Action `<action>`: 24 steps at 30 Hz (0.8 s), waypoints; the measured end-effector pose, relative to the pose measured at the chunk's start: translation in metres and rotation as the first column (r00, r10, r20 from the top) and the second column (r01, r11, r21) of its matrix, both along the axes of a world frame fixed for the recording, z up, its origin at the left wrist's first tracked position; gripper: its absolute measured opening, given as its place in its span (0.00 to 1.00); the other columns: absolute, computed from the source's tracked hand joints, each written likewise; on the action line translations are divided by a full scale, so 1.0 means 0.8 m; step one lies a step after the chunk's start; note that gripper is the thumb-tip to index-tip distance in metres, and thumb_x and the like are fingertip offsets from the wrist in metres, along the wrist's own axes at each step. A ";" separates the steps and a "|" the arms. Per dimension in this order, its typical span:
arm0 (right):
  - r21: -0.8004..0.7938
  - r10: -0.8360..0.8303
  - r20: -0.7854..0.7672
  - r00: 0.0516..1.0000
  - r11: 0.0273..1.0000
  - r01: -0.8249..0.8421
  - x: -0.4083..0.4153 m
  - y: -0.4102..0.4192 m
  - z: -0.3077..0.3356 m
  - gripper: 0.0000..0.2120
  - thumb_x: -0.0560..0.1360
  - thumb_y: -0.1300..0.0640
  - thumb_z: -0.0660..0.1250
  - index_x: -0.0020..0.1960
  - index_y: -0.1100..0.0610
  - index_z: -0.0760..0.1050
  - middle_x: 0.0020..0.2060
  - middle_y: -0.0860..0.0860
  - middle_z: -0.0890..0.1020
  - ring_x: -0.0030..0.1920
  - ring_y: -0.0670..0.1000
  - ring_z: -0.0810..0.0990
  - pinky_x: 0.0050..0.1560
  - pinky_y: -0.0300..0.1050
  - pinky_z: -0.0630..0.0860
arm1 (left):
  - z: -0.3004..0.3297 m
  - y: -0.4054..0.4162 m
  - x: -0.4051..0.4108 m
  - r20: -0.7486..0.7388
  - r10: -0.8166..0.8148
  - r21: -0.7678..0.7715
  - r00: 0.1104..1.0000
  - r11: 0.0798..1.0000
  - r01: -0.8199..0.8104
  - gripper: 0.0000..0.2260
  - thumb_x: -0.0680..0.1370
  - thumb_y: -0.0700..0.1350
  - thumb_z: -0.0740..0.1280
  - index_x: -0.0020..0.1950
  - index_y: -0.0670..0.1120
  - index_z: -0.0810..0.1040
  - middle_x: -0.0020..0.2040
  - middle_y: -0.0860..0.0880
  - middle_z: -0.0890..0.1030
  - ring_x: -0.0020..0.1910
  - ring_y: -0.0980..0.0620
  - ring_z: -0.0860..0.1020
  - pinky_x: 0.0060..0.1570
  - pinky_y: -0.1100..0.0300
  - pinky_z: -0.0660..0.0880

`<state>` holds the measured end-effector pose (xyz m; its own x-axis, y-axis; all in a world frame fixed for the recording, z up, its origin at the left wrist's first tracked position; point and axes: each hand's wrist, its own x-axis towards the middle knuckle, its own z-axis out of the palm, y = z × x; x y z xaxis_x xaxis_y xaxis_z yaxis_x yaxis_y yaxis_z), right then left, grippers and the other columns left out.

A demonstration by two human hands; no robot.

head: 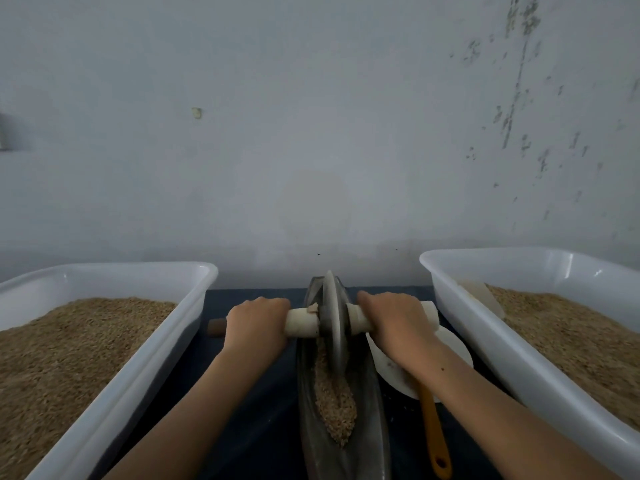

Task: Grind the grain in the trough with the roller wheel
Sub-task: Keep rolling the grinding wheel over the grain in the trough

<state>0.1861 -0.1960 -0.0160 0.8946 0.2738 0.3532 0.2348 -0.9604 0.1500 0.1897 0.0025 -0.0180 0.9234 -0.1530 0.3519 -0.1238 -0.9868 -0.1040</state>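
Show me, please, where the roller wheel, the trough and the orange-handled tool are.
roller wheel (333, 327): head view, on the disc's face.
trough (375, 414): head view, on its right wall.
orange-handled tool (434, 434): head view, on the handle.

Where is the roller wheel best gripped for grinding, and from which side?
Grip the roller wheel by its axle handles, one each side of the disc, coming down from above as the left hand and right hand do. The thin upright disc stands in the narrow trough, offering no grip.
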 end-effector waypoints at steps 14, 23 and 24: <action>-0.071 0.028 -0.418 0.908 0.995 -0.063 -0.015 -0.009 0.029 0.08 0.71 0.59 0.68 0.48 0.54 0.72 0.39 0.49 0.76 0.40 0.51 0.76 0.34 0.41 0.66 | 0.018 0.007 -0.008 -0.390 0.007 0.091 0.921 0.995 0.031 0.20 0.70 0.52 0.72 0.59 0.49 0.75 0.51 0.50 0.79 0.49 0.50 0.78 0.43 0.57 0.70; 0.015 0.021 0.019 1.000 1.000 -0.021 -0.003 -0.002 -0.001 0.07 0.77 0.58 0.61 0.54 0.52 0.67 0.49 0.51 0.80 0.49 0.55 0.78 0.42 0.45 0.64 | -0.001 0.000 -0.002 0.014 -0.009 0.007 1.000 1.000 0.009 0.08 0.77 0.49 0.64 0.55 0.50 0.73 0.50 0.50 0.78 0.49 0.50 0.77 0.43 0.58 0.66; 0.025 0.026 0.026 0.999 0.999 -0.026 -0.002 -0.002 -0.002 0.07 0.77 0.58 0.61 0.54 0.52 0.66 0.49 0.51 0.80 0.49 0.55 0.78 0.42 0.45 0.64 | -0.002 0.000 -0.002 0.030 -0.013 0.010 0.999 1.000 0.013 0.08 0.77 0.50 0.63 0.55 0.50 0.73 0.50 0.50 0.78 0.49 0.50 0.77 0.42 0.59 0.66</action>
